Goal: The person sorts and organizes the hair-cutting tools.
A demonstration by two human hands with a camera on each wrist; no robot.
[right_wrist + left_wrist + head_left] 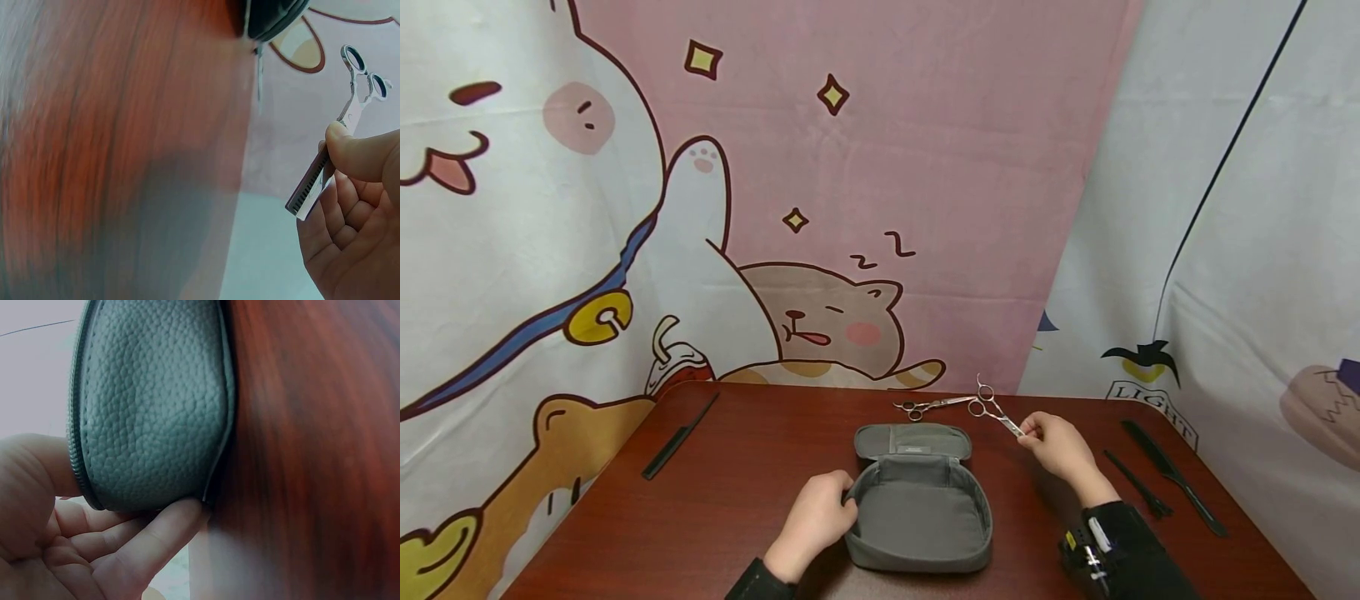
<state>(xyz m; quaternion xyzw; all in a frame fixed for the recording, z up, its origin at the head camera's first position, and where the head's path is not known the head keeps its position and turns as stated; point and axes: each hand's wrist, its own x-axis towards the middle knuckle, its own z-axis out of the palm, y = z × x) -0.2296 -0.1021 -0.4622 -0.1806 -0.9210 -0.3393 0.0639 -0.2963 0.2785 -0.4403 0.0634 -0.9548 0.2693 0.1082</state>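
A grey zip case (pixel 917 557) stands on the table with its lid folded back, and nothing shows inside it. My left hand (pixel 820 512) grips the case's left side; in the left wrist view the thumb is at the zipped rim and the fingers (pixel 156 540) are against the pebbled outer wall. To the right of the case, my right hand (pixel 1063 450) pinches thinning scissors (pixel 353 112) by their blades, toothed edge showing, finger rings pointing up and away. A second pair of scissors (pixel 936 404) lies behind the case, overlapped by the held pair's rings in the head view.
On the left of the table (pixel 737 475) lies a black comb (pixel 673 446). Toward the right edge lie a slim black brush-ended tool (pixel 1138 483) and a larger black comb with a handle (pixel 1172 471). A printed cloth (pixel 970 208) hangs behind the table.
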